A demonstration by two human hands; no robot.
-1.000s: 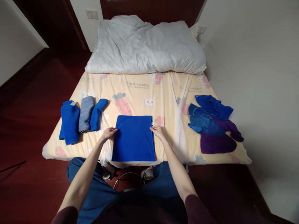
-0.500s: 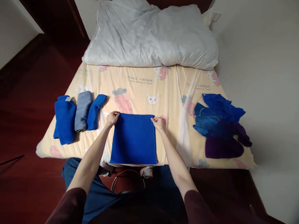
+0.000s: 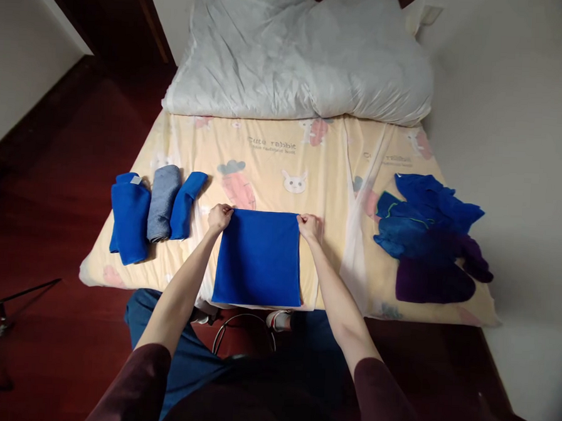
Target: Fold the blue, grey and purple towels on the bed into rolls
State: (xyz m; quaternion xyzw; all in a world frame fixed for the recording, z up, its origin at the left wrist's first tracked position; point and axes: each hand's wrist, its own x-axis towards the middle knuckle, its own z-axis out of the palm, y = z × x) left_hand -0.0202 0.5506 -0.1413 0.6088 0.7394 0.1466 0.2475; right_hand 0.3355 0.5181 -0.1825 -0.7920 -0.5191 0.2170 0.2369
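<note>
A blue towel (image 3: 259,259), folded to a rough square, lies flat at the near edge of the bed. My left hand (image 3: 220,217) pinches its far left corner, and my right hand (image 3: 308,226) pinches its far right corner. The far edge is stretched straight between them. To the left lie a folded blue towel (image 3: 129,221) with a white tag, a rolled grey towel (image 3: 163,203) and a narrow rolled blue towel (image 3: 186,205), side by side. On the right is a loose heap of blue cloths (image 3: 436,206) with a dark purple cloth (image 3: 432,282) at its near side.
A patterned yellow sheet (image 3: 268,178) covers the bed. A white quilt (image 3: 298,54) is bunched at the far end. The wall (image 3: 514,153) rises along the right side. Dark metal legs (image 3: 2,321) stand on the red floor at lower left.
The view has shifted slightly, so the bed sits a little further right in it. Both hands still pinch the blue towel's far corners, with the far edge held straight.
</note>
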